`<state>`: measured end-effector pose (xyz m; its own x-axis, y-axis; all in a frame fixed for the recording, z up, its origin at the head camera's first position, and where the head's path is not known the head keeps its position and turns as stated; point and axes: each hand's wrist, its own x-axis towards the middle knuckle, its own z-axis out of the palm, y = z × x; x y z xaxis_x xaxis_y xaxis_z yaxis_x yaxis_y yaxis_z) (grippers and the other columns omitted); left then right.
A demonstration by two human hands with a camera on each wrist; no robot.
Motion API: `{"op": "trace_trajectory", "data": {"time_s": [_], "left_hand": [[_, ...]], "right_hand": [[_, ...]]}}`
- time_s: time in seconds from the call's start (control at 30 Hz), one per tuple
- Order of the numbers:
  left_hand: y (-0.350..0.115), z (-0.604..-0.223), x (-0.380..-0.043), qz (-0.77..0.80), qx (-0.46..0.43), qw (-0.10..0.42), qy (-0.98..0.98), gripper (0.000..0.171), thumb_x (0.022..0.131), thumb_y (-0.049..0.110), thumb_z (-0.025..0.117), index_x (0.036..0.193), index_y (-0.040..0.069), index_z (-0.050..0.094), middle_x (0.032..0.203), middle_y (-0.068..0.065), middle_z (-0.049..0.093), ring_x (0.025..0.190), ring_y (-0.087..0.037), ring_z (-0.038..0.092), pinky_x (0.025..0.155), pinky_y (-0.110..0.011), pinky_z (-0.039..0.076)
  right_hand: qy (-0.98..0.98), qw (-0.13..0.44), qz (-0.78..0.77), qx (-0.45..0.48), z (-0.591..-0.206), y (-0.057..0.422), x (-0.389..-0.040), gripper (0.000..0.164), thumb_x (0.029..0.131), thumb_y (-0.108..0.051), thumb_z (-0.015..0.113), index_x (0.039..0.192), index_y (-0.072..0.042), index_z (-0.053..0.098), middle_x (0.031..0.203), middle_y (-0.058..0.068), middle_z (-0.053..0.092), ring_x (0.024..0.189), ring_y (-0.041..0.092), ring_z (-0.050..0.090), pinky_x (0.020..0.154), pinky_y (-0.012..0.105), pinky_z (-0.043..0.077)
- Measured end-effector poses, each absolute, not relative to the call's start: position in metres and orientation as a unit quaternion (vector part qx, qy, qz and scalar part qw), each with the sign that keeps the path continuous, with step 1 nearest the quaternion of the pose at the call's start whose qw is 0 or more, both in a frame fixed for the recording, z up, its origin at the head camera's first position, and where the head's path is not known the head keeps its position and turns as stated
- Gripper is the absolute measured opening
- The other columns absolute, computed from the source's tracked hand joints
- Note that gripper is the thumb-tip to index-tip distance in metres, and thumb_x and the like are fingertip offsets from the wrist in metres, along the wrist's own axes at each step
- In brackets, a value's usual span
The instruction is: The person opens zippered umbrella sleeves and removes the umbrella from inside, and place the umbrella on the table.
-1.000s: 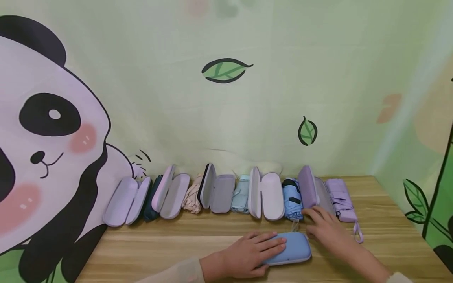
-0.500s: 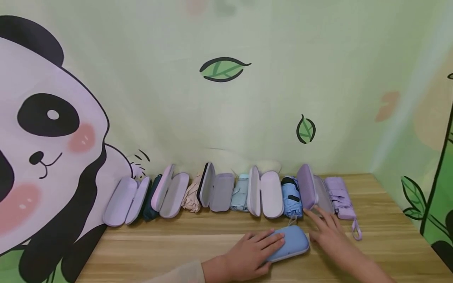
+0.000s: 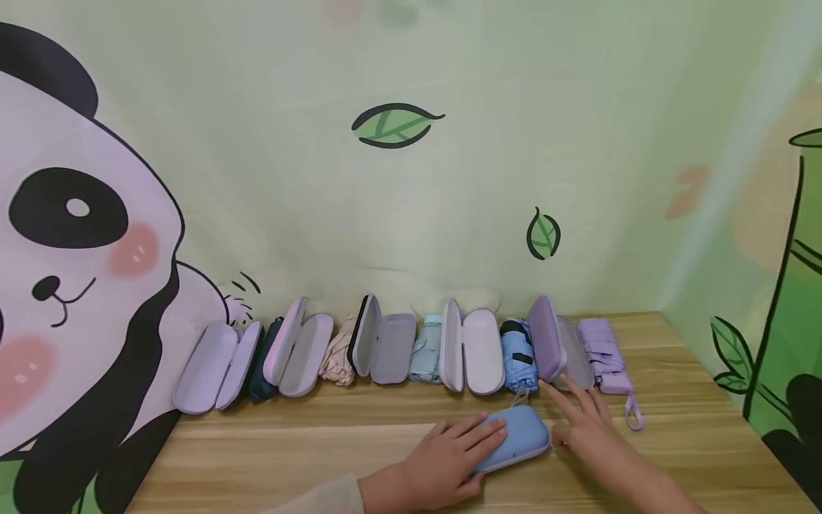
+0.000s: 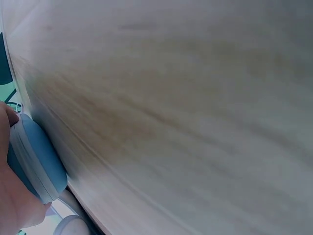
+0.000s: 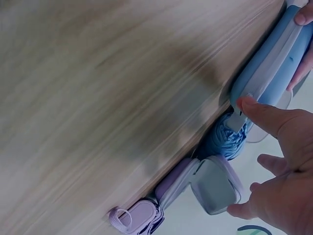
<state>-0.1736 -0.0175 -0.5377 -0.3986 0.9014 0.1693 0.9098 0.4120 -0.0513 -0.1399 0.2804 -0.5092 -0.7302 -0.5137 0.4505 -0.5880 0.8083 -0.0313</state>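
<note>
A closed blue glasses case (image 3: 525,430) with a pale band round its edge lies on the near part of the table. My left hand (image 3: 442,460) holds its left end, fingers flat across the lid and thumb on the near side. At the right end my right hand (image 3: 594,432) has its fingers extended and spread. In the right wrist view, the right thumb (image 5: 261,112) touches the case's corner, beside a small pale tab (image 5: 236,122). A thin strap loop (image 3: 520,397) shows behind the case; what it hangs from is unclear. The left wrist view catches only part of the case (image 4: 46,156).
Opened glasses cases and folded umbrellas alternate along the back of the wooden table (image 3: 289,446). Nearest the hands are a blue umbrella (image 3: 517,357), an opened purple case (image 3: 544,339) and a lilac umbrella (image 3: 600,353) with a wrist strap. A panda-print cloth (image 3: 443,178) hangs behind.
The head view has shifted slightly. The blue case's right end has moved a little away from me. My right hand's fingers are spread more; the left hand keeps its hold.
</note>
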Motion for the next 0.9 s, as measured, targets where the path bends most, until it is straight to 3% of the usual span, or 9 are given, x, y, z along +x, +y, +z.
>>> {"op": "trace_trajectory", "data": {"time_s": [0.43, 0.9], "left_hand": [[-0.015, -0.538, -0.167, -0.017, -0.520, 0.108, -0.847, 0.071, 0.103, 0.040, 0.052, 0.164, 0.018, 0.022, 0.169, 0.004, 0.022, 0.150, -0.020, 0.032, 0.098, -0.038, 0.045], [-0.012, -0.539, -0.165, -0.016, -0.502, 0.116, -0.857, 0.070, 0.104, 0.041, 0.052, 0.163, 0.017, 0.023, 0.168, 0.004, 0.023, 0.150, -0.021, 0.032, 0.098, -0.039, 0.047]], "right_hand": [[-0.920, 0.230, 0.103, 0.299, -0.513, 0.265, -0.135, 0.037, 0.054, -0.006, 0.093, 0.061, -0.021, 0.060, 0.142, 0.019, 0.055, 0.132, 0.051, 0.038, 0.091, 0.079, 0.036], [-0.930, 0.196, 0.105, 0.293, -0.514, 0.248, -0.132, 0.036, 0.064, -0.007, 0.090, 0.062, -0.021, 0.057, 0.147, 0.019, 0.052, 0.137, 0.050, 0.034, 0.098, 0.076, 0.033]]}}
